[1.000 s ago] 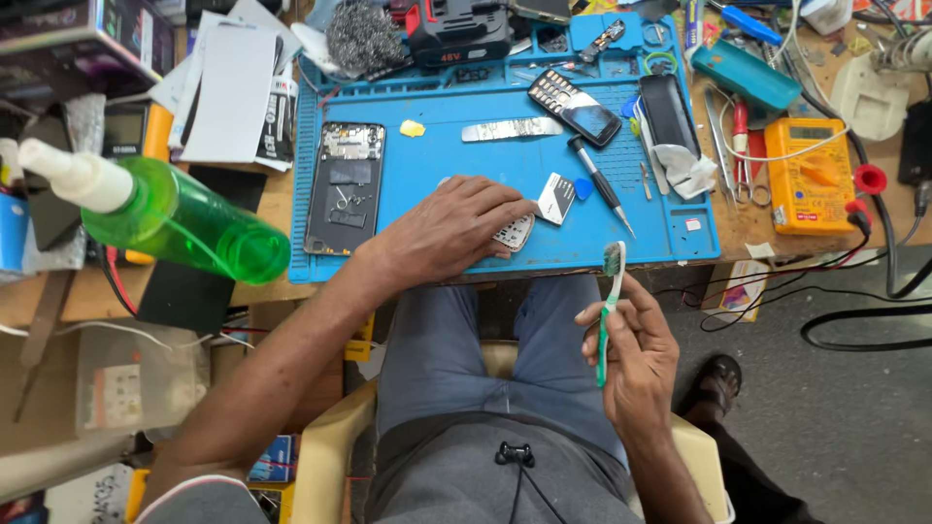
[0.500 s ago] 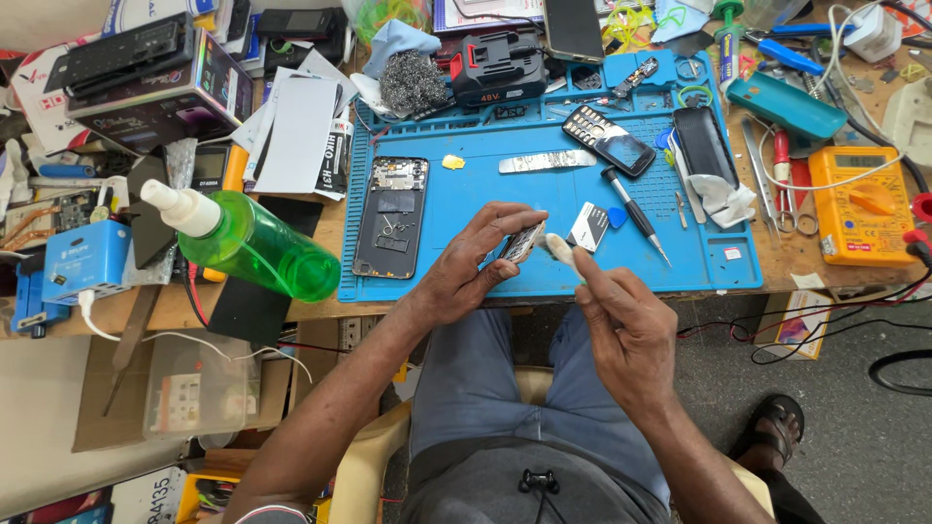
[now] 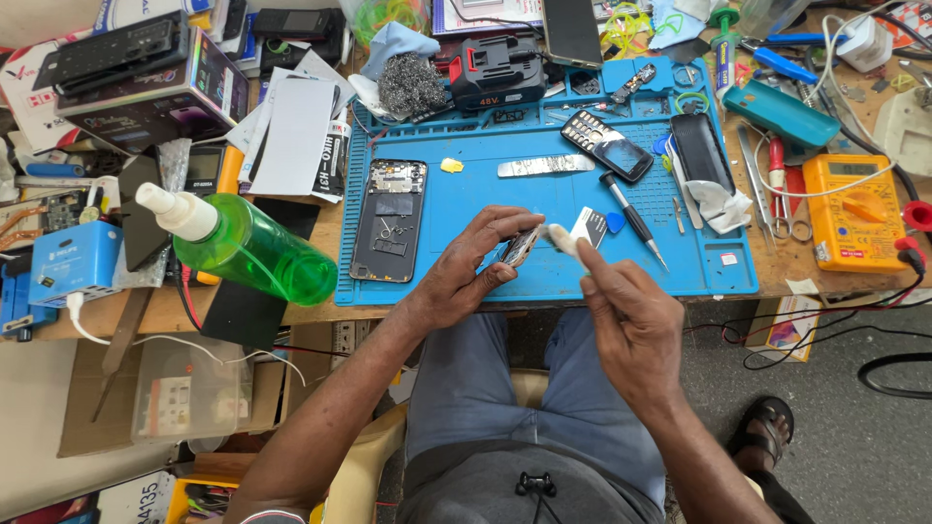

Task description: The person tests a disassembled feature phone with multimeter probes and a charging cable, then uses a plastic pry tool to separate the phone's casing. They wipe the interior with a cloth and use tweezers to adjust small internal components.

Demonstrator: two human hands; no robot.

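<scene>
Below, a blue mat point(image 3: 466, 146) covers the bench, an opened phone point(image 3: 388, 220) lying on it. Over its near edge the left hand point(image 3: 466, 267) pinches a small phone part point(image 3: 522, 245); right hand point(image 3: 626, 315) fingers grip a brush point(image 3: 563, 238) touching it

A single head-worn camera is looking almost straight down from above the seated person, facing forward over the lap toward the cluttered worktop point(image 3: 777, 277). It is sitting close enough that the forearms are filling the lower half, with the blue repair mat point(image 3: 466, 209) crossing the upper middle. The floor point(image 3: 854, 446) is showing at lower right. No second view is sharing the scene.
</scene>
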